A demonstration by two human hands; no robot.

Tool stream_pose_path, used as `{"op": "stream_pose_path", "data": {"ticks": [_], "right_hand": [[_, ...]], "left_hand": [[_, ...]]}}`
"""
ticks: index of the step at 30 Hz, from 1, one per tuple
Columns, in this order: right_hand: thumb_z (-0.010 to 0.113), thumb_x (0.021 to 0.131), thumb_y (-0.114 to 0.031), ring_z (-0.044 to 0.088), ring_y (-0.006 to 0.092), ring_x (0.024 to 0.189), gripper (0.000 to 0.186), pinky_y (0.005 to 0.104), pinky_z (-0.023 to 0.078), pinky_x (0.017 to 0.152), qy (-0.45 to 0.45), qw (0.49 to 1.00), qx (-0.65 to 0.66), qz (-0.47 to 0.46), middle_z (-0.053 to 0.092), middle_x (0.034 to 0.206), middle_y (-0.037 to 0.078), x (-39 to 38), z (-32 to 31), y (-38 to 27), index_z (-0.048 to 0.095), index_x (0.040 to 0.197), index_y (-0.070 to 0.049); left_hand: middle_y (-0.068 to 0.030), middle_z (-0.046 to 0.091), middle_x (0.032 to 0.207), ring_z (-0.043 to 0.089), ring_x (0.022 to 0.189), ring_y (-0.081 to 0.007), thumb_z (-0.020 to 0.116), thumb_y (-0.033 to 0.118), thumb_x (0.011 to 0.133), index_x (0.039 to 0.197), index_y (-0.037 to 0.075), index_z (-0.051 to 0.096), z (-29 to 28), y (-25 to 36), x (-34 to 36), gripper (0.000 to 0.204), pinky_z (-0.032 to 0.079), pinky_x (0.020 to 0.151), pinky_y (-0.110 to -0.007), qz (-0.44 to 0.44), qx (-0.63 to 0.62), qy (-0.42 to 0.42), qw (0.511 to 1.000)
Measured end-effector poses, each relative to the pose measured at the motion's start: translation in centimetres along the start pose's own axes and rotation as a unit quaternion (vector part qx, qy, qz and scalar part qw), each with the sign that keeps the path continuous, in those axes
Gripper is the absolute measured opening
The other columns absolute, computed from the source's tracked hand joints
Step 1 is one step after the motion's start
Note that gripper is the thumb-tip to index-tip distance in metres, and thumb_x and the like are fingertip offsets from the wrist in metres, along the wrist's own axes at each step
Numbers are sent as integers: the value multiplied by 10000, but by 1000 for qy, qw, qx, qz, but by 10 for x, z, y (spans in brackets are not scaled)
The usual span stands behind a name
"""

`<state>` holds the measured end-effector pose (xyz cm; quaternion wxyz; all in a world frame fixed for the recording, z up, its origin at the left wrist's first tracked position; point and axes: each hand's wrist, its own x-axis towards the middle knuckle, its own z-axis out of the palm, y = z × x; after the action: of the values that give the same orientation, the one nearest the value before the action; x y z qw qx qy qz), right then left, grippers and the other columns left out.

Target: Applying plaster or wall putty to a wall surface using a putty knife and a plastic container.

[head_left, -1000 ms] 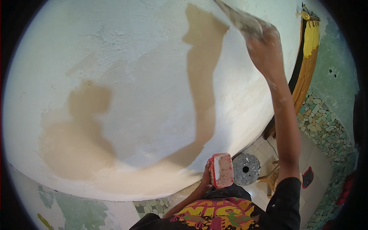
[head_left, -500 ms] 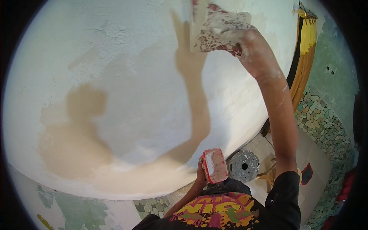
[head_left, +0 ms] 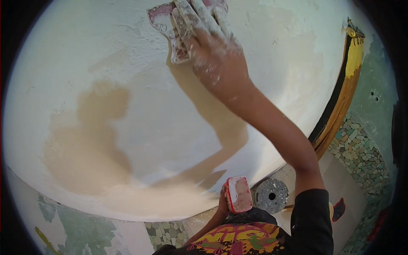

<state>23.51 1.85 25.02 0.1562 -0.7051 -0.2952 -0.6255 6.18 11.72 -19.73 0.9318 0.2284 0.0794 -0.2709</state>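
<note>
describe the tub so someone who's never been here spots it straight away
Follow the big white wall down to its curved lower edge, above the person's printed shirt. There the left hand holds a rectangular tub. Its red rim sets it apart from the round, speckled grey disc just to its right.

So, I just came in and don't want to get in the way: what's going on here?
A person is working a flat, smeared scraper at a white wall, the right hand spread over its back. The left hand holds a red-rimmed tub of pale paste low, near the body. The wall has uneven, patchy areas, and the person's shadow falls across it.
</note>
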Motion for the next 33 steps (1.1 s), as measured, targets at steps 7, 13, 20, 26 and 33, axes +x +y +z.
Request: {"op": "stream_pose_path", "data": {"ticks": [7,13,20,26,33], "right_hand": [[628,738,-117,454,352,1279,385,464,405,1047,-86,990,-109,-34,427,1399,220,-41,-21,-21,597,1091,34],[553,830,-116,441,426,1280,426,509,400,1053,-190,977,-46,-82,438,1382,294,-72,-59,-10,575,1205,84],[561,787,-72,646,353,876,291,393,530,785,35,992,-24,116,679,978,197,-4,-94,58,712,1035,-82],[650,728,-119,668,270,934,242,429,525,727,48,997,-37,49,690,1024,148,-14,-38,3,722,957,-147],[629,735,15,670,292,930,264,341,534,803,-154,952,242,104,696,1026,131,-103,-83,-42,676,987,-49]], "left_hand": [[-123,510,1375,541,1209,-318,295,622,951,1444,115,376,-19,5,8,711,423,1038,-493,3,2,29,1000],[-128,511,1372,550,1199,-324,279,599,965,1434,112,387,-33,13,26,685,444,1020,-489,36,55,33,997],[-136,518,1362,560,1182,-335,284,594,964,1432,112,387,14,11,1,680,457,1004,-493,14,-16,-43,999],[-132,538,1332,566,1170,-333,313,626,944,1437,121,384,18,3,-8,710,456,997,-507,21,-21,-8,1000],[-119,533,1339,561,1167,-311,332,616,947,1430,110,394,30,10,-4,702,454,1001,-475,96,-6,-15,995]]}}
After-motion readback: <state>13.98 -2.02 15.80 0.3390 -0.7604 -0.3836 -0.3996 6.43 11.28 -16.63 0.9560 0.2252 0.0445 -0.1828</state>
